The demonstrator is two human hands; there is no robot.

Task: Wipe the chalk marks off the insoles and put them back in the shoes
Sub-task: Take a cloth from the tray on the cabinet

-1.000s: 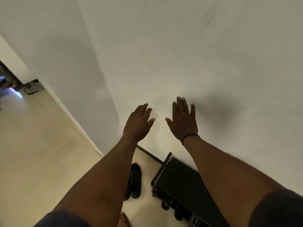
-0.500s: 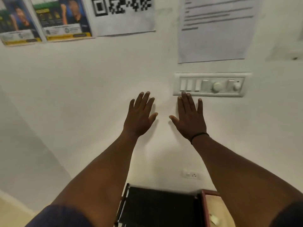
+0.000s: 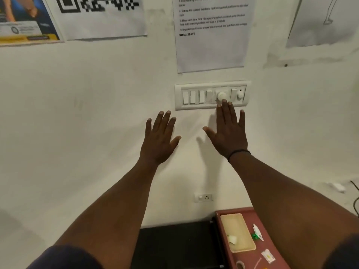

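Here, most of the view is taken up by a white wall [image 3: 87, 117], seen from close in front. Several papers are fixed to its upper part: a printed instruction sheet [image 3: 210, 33] at centre, a QR-code sheet [image 3: 101, 16] to its left, a coloured poster [image 3: 25, 20] at the far left, and a pale sheet [image 3: 326, 20] at the far right. Two bare forearms are stretched forward from the lower edge of the view. At the bottom centre a black shoe rack [image 3: 174, 247] is seen from above, set against the wall, and just beside it on the right a reddish-brown table top [image 3: 250, 263] is visible. A cream tray [image 3: 239, 230] lies on that table, with a small white scrap on it, and a few small packets are scattered near the tray. A white switch panel [image 3: 211, 95] with rocker switches and a round knob is mounted below the instruction sheet, and a small wall socket [image 3: 204, 197] sits lower down. The left hand [image 3: 159, 140] is held flat with fingers straight and spread, and nothing is held in it. The right hand [image 3: 229, 134] is likewise spread flat and empty, a dark band is worn at its wrist, and its fingertips overlap the lower edge of the switch panel. Neither the insoles nor the shoes can be seen from this view.
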